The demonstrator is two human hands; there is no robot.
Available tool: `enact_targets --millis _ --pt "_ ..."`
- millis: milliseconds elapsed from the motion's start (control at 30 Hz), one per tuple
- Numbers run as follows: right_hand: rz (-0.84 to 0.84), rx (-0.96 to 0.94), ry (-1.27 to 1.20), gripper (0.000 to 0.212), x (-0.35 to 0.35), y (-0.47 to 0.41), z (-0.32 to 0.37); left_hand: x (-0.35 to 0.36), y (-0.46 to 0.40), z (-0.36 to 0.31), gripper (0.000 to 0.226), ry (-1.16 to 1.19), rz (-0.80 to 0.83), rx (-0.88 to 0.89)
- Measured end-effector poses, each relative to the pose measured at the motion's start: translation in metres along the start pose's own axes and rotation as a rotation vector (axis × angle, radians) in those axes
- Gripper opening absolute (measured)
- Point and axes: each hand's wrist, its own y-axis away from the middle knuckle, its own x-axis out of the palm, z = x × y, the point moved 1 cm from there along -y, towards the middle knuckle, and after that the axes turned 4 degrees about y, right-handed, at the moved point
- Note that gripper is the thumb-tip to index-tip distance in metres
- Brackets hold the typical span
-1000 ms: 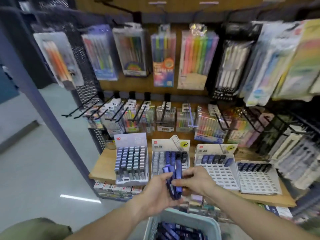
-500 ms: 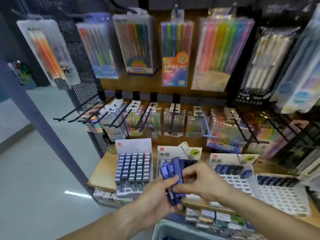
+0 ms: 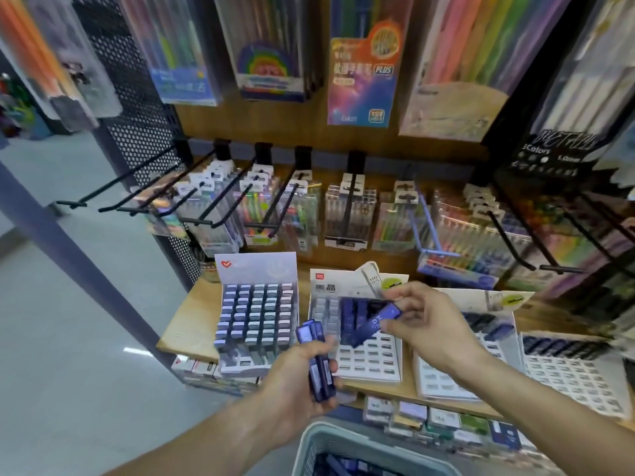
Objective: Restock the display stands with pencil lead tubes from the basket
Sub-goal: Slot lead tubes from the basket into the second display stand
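One head view is all we have. Our right hand [image 3: 431, 324] pinches a single blue lead tube [image 3: 376, 324] near its upper end, the tube's long axis slanting from upper right down to lower left, its lower tip hanging just over the middle display stand [image 3: 364, 359]. Our left hand [image 3: 299, 383] curls round a small bundle of tubes [image 3: 318, 359], held roughly upright, nearer us and left of that stand. Free slots lie directly beneath and near of the slanted tube, so we judge the right hand closer; the tube needs tipping more upright before it drops in. Near us, low in view, the basket [image 3: 311, 444] holds more tubes.
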Motion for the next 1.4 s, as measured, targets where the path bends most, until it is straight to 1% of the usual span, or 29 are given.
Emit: enact_targets --millis 100,200,300,400,533,833,967,1067,1167,1300,1367,1400 --pt "-0.098 -0.020 0.032 0.027 0.003 -0.009 -0.006 -0.007 -0.006 0.004 0.027 0.004 0.004 -0.023" --pt "-0.162 -0.074 0.200 0.018 0.013 -0.016 -0.017 -0.006 -0.008 0.008 0.031 0.012 -0.005 -0.022" --pt "-0.148 -0.106 0.353 0.015 0.023 -0.019 -0.030 -0.002 -0.006 0.011 0.028 -0.006 -0.015 -0.005" --pt "-0.144 -0.145 0.432 0.015 0.031 -0.023 -0.041 0.000 -0.002 0.012 0.022 -0.043 -0.008 0.012" --pt "-0.149 -0.167 0.471 0.016 0.040 -0.028 -0.047 -0.001 -0.001 0.014 0.021 -0.052 -0.002 0.015" --pt "-0.102 -0.195 0.507 0.014 0.053 -0.037 -0.049 -0.006 -0.001 0.012 0.018 -0.048 0.008 0.060" --pt "-0.079 -0.221 0.495 0.022 0.056 -0.037 -0.046 -0.008 0.001 0.010 0.018 -0.055 0.018 0.066" --pt "-0.057 -0.239 0.539 0.022 0.056 -0.037 -0.052 -0.010 0.001 0.010 0.017 -0.056 0.020 0.068" --pt "-0.062 -0.212 0.592 0.020 0.054 -0.036 -0.060 -0.012 0.000 0.011 0.017 -0.061 0.025 0.068" --pt "-0.051 -0.192 0.671 0.030 0.051 -0.038 -0.058 -0.012 -0.001 0.013 0.020 -0.059 0.035 0.056" --pt "-0.111 -0.184 0.606 0.028 0.048 -0.037 -0.046 -0.011 -0.001 0.013 0.023 -0.062 0.053 0.057" --pt "-0.136 -0.163 0.516 0.023 0.048 -0.035 -0.037 -0.011 -0.002 0.014 0.024 -0.067 0.063 0.060"
